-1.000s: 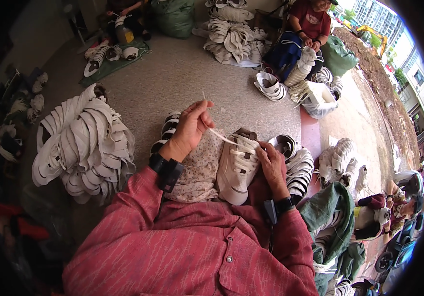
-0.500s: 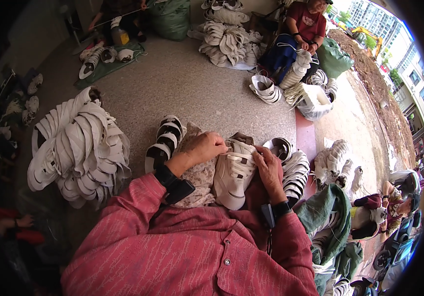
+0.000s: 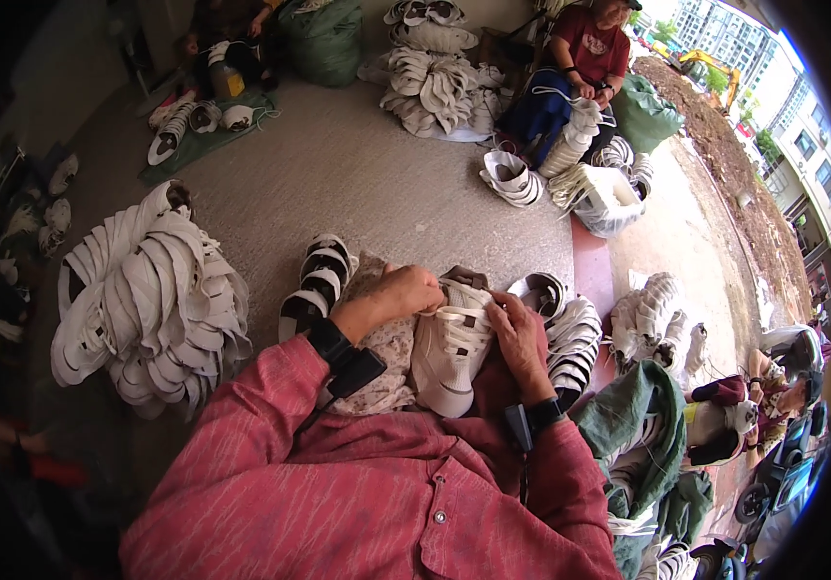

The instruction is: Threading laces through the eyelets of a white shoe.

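Note:
A cream-white shoe upper (image 3: 446, 365) rests upright on my lap, toe toward me, with its dark-lined opening at the far end. A white shoelace (image 3: 462, 315) crosses its upper part. My left hand (image 3: 406, 293) is closed in a pinch at the upper's left edge, by the end of the lace; its fingertips are partly hidden. My right hand (image 3: 522, 338) grips the right edge of the upper, thumb and forefinger close together near the eyelets. A patterned cloth (image 3: 384, 362) covers my left thigh beneath the work.
Nested shoe uppers form a large pile (image 3: 149, 300) at left, a short row (image 3: 319, 280) by my left knee and another row (image 3: 575, 348) at right. A green sack (image 3: 642, 411) lies near my right elbow. Ahead, a person (image 3: 589, 58) handles cord beside a plastic-lined basket (image 3: 611, 203).
My left hand stays closed at the shoe's upper left edge and has shifted slightly lower. My right hand has moved a little left along the edge. The whole view has shifted slightly.

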The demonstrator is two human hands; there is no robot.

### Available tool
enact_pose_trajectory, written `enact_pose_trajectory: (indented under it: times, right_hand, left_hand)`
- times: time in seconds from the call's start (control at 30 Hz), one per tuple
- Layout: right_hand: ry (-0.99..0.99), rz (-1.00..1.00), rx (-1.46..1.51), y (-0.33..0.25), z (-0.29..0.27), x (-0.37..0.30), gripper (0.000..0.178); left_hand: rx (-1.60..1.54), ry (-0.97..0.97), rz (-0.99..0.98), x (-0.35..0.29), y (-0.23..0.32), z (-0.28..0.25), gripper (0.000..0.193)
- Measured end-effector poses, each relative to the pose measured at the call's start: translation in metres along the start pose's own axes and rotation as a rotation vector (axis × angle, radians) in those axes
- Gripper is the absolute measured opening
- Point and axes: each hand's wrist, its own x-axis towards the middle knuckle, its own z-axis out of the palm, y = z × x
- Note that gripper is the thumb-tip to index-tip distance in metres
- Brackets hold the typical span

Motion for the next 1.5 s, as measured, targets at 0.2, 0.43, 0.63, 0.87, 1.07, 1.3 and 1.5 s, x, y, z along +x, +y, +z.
enact_pose_trajectory:
  times: [0.2,0.43,0.63,0.87,1.07,1.3,1.5]
  right_hand:
    - [-0.023,0.036,0.060,0.004,0.002,0.000,0.027]
    - [0.001,-0.124,-0.169,0.003,-0.018,0.013,0.031]
    - [-0.126,-0.172,0.031,-0.028,-0.018,0.049,0.013]
    - [-0.375,-0.244,-0.192,-0.032,0.020,0.057,0.014]
    - [-0.532,-0.337,-0.067,-0.028,0.024,0.064,0.017]
    - [-0.485,-0.490,-0.335,-0.031,0.020,0.074,0.008]
    - [-0.215,-0.249,-0.476,-0.017,-0.041,0.078,0.007]
  left_hand:
    - [0.005,0.025,0.057,0.006,-0.005,0.008,0.024]
    - [-0.236,-0.166,0.290,0.020,-0.027,-0.013,0.028]
    - [-0.263,-0.464,0.305,0.032,-0.025,-0.036,0.037]
    - [-0.294,-0.444,0.334,0.038,-0.027,-0.029,0.028]
    - [-0.342,-0.501,0.209,0.039,-0.032,-0.026,0.024]
    - [-0.288,-0.438,0.295,0.044,-0.023,-0.028,0.030]
    - [-0.566,-0.437,0.179,0.031,-0.017,-0.014,0.032]
